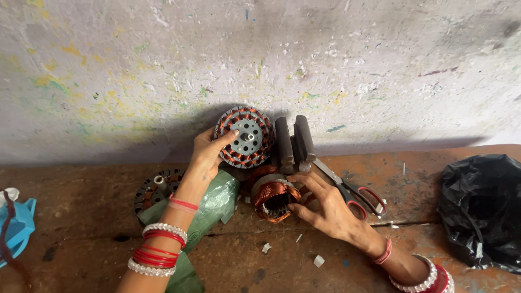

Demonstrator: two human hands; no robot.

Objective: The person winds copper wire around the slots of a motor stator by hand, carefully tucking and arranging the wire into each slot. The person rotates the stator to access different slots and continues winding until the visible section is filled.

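Note:
My left hand (205, 156) grips a round wound motor stator (245, 137) with copper coils and a grey hub, standing on edge against the wall. My right hand (324, 206) rests on the brown floor with its fingers touching a copper wire coil (274, 198) that lies flat just in front of the stator. Both wrists carry red and white bangles.
Two dark metal blocks (293, 144) lean on the wall right of the stator. Red-handled scissors (355, 191) lie beside my right hand. An unwound stator core (157, 187), green plastic sheet (215, 203), a black plastic bag (483, 209) at right, a blue object (16, 228) at left.

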